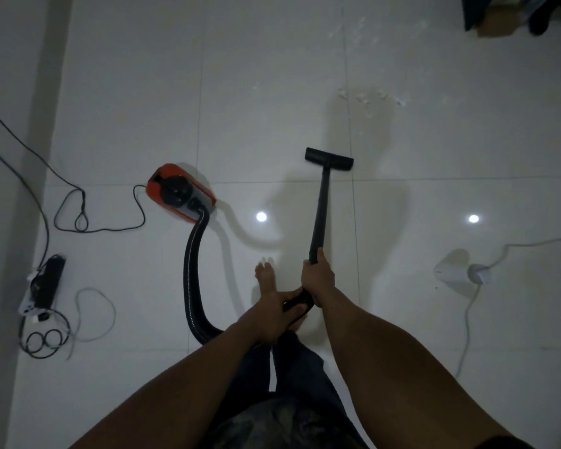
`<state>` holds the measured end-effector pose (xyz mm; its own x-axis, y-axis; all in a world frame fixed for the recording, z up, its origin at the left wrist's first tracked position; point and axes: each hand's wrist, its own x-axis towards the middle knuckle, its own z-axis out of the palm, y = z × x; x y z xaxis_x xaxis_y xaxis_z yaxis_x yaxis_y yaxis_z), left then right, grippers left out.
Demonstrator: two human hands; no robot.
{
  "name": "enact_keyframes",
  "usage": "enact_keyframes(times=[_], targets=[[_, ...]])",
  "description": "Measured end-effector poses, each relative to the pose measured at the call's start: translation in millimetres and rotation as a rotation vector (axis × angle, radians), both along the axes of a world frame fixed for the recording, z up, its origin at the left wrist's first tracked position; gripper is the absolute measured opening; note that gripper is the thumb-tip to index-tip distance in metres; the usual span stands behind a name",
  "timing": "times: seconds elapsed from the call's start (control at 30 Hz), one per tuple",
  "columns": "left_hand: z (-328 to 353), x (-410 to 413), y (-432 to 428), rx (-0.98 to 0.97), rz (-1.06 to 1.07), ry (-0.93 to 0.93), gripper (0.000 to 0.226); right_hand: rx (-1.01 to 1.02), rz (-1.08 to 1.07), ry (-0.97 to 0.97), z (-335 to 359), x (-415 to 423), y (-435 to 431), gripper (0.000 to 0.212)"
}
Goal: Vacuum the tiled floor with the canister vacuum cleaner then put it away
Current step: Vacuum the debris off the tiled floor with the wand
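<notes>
While both arms reach down, right hand (318, 280) ahead, left hand (272, 311) behind, gripping wand (319, 209).

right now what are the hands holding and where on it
Both grip the vacuum wand: the right hand around the tube's lower end, the left hand on the curved handle where the hose joins.

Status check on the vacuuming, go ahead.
Both hands on the wand: right hand high, left hand at the handle. Floor head down on tile, short of the crumbs. White cord trails right.
</notes>
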<state>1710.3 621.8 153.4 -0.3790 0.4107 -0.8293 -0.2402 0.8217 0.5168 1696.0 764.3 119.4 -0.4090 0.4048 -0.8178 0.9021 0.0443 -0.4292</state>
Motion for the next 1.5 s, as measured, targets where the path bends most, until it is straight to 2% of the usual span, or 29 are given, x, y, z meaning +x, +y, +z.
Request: enact_keyframes(times=[0.23,0.37,0.53,0.77,0.87,1.1,1.23,1.5], targets=[[-6,6,5,0.016,-0.027,-0.022,0.052,-0.039,-0.012,-0.012,-17,11,1,0.06],[-28,2,17,-0.015,-0.11,0.033,0.063,-0.044,-0.026,-0.024,-20,0,15,0.061],[-30,-34,46,-0.001,-0.062,0.024,0.092,-0.039,0.001,-0.015,-22,-37,45,0.061],[-50,-92,99,0.045,-0.044,0.067,0.069,0.004,0.067,-0.019,-32,-108,100,0.062],[-30,-127,125,0.074,-0.009,0.068,0.056,0.018,0.13,-0.025,-33,-141,125,0.063],[4,-188,179,0.114,0.132,-0.004,0.043,0.025,0.203,-0.042,-38,-204,176,0.066],[11,-216,206,0.103,0.162,-0.036,0.045,0.043,0.274,-0.063,-41,-233,197,0.067],[14,-285,286,0.058,0.221,-0.016,0.041,-0.015,0.254,-0.019,-41,-307,271,0.066]])
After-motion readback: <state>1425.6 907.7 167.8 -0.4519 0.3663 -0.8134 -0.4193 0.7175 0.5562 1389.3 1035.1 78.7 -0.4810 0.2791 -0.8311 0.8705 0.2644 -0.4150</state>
